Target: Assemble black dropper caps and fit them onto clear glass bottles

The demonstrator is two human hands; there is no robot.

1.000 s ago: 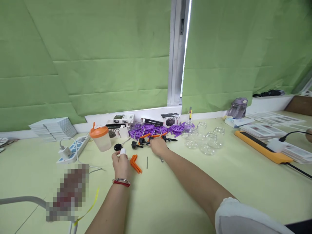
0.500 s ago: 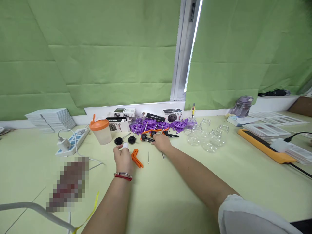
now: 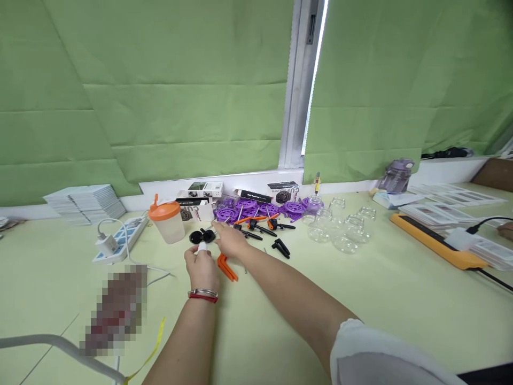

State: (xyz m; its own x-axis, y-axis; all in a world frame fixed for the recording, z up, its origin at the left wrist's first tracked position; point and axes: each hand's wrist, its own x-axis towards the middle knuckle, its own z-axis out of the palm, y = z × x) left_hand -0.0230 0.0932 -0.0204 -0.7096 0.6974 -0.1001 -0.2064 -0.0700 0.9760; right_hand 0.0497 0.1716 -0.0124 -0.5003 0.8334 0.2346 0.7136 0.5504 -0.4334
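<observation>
My left hand (image 3: pixel 202 267), with a red and silver bracelet on the wrist, rests on the table with its fingers curled together. A small white tip shows at their end, and I cannot make out what it is. My right hand (image 3: pixel 231 241) reaches across to the left. Its fingers are drawn together on the nearer of two black disc pieces (image 3: pixel 201 236). An orange angled part (image 3: pixel 226 267) lies between the two hands. Black and orange handled rods (image 3: pixel 256 228) and a black clip (image 3: pixel 281 247) lie just right of my right hand.
Along the wall are purple wheel parts (image 3: pixel 260 207), small boxes (image 3: pixel 200 190), an orange-lidded cup (image 3: pixel 166 220), a power strip (image 3: pixel 120 238) and stacked booklets (image 3: pixel 85 200). Several glass jars (image 3: pixel 340 227) stand right of centre. A yellow device (image 3: pixel 435 241) and another person's hand (image 3: pixel 505 230) are far right.
My right hand has left the handled rods and moved left to the black discs, uncovering the black clip. The discs now lie closer together. My left hand has barely moved.
</observation>
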